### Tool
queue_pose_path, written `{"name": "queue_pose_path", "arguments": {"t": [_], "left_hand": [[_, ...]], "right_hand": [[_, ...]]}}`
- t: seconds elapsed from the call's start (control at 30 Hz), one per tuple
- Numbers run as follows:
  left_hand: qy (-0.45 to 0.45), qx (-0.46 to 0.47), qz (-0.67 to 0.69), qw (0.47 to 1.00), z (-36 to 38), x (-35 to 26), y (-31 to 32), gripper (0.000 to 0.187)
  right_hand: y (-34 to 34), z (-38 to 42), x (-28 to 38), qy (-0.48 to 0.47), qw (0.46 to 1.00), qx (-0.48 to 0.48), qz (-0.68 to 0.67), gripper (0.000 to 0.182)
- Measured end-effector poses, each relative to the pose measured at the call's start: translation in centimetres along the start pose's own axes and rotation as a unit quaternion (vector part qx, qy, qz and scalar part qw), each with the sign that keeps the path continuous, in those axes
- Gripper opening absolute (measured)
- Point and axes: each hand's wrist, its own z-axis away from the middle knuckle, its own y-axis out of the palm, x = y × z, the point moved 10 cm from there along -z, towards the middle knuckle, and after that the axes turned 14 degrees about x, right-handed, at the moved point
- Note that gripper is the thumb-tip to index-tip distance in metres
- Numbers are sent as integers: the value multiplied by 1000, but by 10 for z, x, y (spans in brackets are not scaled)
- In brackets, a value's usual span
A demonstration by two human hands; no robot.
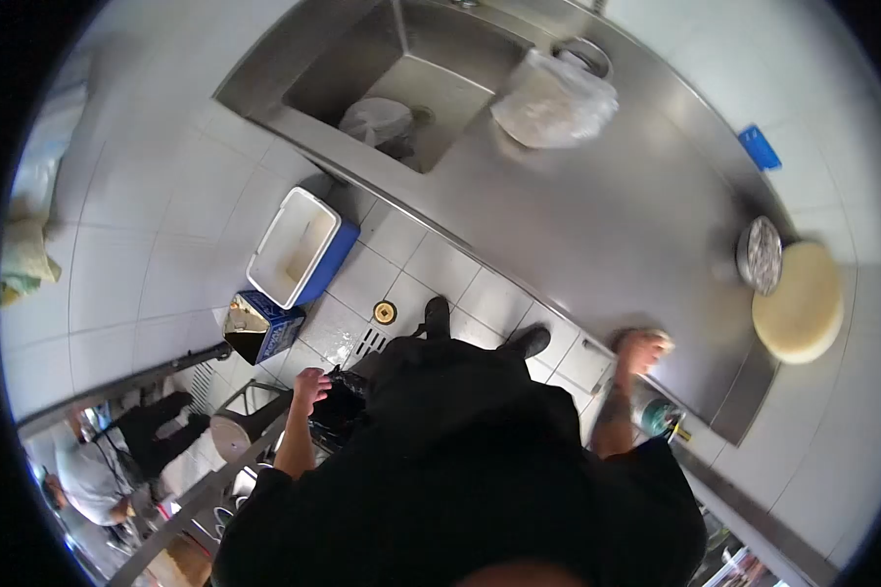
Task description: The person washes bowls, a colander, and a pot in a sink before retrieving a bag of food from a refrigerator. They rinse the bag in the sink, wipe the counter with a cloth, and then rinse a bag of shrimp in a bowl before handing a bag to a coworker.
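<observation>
My right hand (642, 352) is at the front edge of the stainless steel counter (597, 225), near its right end. Its fingers are curled round a small item with a pale edge, too covered to name. My left hand (310, 389) hangs low at my side with fingers loosely apart, and nothing shows in it. Right beside it is a black plastic bag (339, 403). At the counter's back lies a clear plastic bag (556, 100) with pale contents, against a round metal container (585, 57).
A sink (460, 93) at the left holds a whitish bag (377, 119). A metal bowl (760, 256) and round yellowish board (801, 303) lean at the right wall, below a blue object (760, 147). A blue-white cooler (294, 249) and box (262, 323) stand on the floor. Another person (93, 470) works lower left.
</observation>
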Motion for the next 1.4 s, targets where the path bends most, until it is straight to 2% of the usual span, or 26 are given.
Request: {"name": "queue_pose_path", "arguments": {"t": [0.07, 0.13, 0.2, 0.23, 0.27, 0.33, 0.37, 0.4, 0.47, 0.53, 0.57, 0.63, 0.7, 0.77, 0.83, 0.9, 0.93, 0.97, 1.03, 1.07, 1.17, 1.27, 1.3, 1.33, 1.37, 1.4], "left_hand": [[24, -21, 53, 998, -1, 7, -6, 23], [43, -47, 104, 993, 3, 18, -9, 24], [25, -31, 126, 991, 10, 27, 5, 26], [-9, 2, 162, 987, -11, 54, 6, 26], [3, 137, 251, 958, -41, 84, 12, 26], [20, 14, 55, 998, -24, 64, 24, 24], [-25, 23, 130, 991, -35, 88, 28, 23], [-90, 69, 152, 982, -48, 100, 32, 21], [-64, 36, 42, 996, -37, 64, 30, 18], [-27, 30, -4, 999, -64, 51, 5, 16], [50, -2, -98, 994, -85, 42, -20, 17], [199, -97, -287, 932, -108, -8, -58, 20], [168, -108, -285, 937, -70, -111, -49, 21], [196, -125, -296, 927, -2, -288, -5, 20], [265, -109, -369, 884, -26, -391, 8, 18], [393, -61, -343, 851, -70, -486, 28, 17], [437, -85, -397, 803, -67, -551, 58, 16], [444, -62, -384, 807, -83, -599, 82, 16], [453, 60, -398, 796, -136, -689, 142, 18], [508, 89, -368, 774, -164, -728, 170, 21], [558, 5, -493, 667, -201, -859, 266, 41], [540, -44, -433, 720, -230, -952, 324, 52], [561, -106, -476, 669, -232, -975, 347, 56], [574, -168, -514, 616, -236, -991, 370, 59], [576, -155, -504, 624, -259, -1000, 384, 59], [590, -59, -421, 686, -303, -1004, 388, 59]], "right_hand": [[-42, 92, 97, -68, 996, -61, 21, 47], [-77, 174, 190, -168, 978, 116, -52, 46], [-127, 253, 275, -275, 940, 138, -144, 45], [-160, 292, 317, -351, 900, 134, -219, 44], [-190, 325, 356, -421, 850, 126, -290, 42], [-208, 392, 443, -506, 783, 136, -334, 43], [-221, 421, 485, -536, 746, 216, -331, 40], [-240, 437, 516, -521, 712, 276, -383, 37], [-266, 447, 577, -497, 664, 341, -443, 34], [-267, 447, 638, -398, 450, 482, -637, 27], [-278, 435, 658, -392, 441, 481, -649, 27], [-267, 421, 684, -254, 261, 617, -698, 25], [-271, 383, 667, -116, 250, 680, -680, 27], [-267, 347, 666, -80, 270, 671, -686, 29], [-245, 321, 677, -50, 295, 657, -692, 32], [-239, 297, 715, -249, 304, 593, -703, 44], [-255, 280, 707, -308, 431, 551, -645, 34], [-256, 269, 709, -297, 445, 542, -647, 34], [-252, 256, 719, -438, 683, 457, -364, 16], [-267, 245, 712, -431, 705, 415, -381, 7], [-258, 226, 738, -468, 708, 332, -411, 9], [-288, 196, 741, -449, 664, 299, -517, 12], [-293, 184, 749, -447, 678, 287, -508, 12], [-293, 179, 758, -432, 620, 322, -570, 12], [-292, 178, 765, -414, 555, 358, -627, 13], [-296, 168, 774, -419, 592, 334, -603, 16]]}}
